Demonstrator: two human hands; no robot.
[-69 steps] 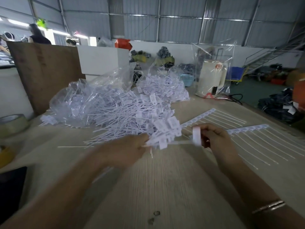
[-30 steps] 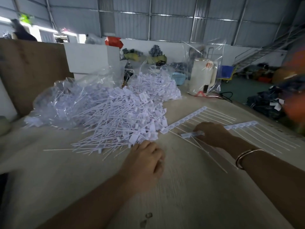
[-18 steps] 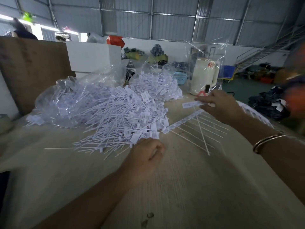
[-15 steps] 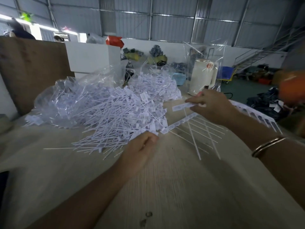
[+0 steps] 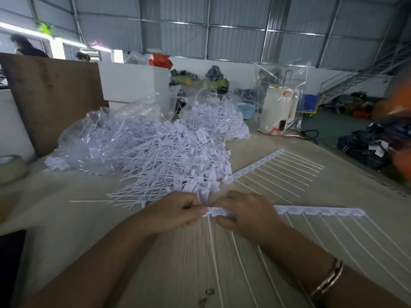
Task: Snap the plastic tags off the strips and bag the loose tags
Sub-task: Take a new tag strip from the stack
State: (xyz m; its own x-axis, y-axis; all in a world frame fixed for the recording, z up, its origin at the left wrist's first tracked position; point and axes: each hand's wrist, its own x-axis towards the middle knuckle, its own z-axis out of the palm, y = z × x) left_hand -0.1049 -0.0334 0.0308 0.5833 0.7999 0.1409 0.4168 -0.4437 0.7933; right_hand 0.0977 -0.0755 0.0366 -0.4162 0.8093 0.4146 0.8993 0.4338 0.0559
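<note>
**Both hands gripping one end of a tag strip at mid-table**

Both hands meet on the near strip (image 5: 320, 211). Left hand (image 5: 178, 213) pinches the strip's extreme left end between thumb and curled fingers; right hand (image 5: 246, 215) is curled over the header bar just beside it, fingers wrapped round it. The two hands are almost touching. Whether a tag has parted from the bar cannot be told.

From the grip, the header bar runs out to the right, and its thin tails fan toward the person across the table (image 5: 155, 274). Some tails pass beneath the right wrist, which carries a bracelet (image 5: 329, 280).

Just beyond the grip, the heap of loose tags (image 5: 169, 161) reaches to the left knuckles. A second strip (image 5: 262, 162) lies beyond and right of the grip, apart from the held one, its left end against the heap. Clear bags (image 5: 100, 138) of tags lie past the heap.

Bare tabletop lies nearer than the grip and to its left. A tape roll (image 5: 11, 168) sits well to the left, at the table's edge. The right table edge runs close past the strips' outer ends.
</note>
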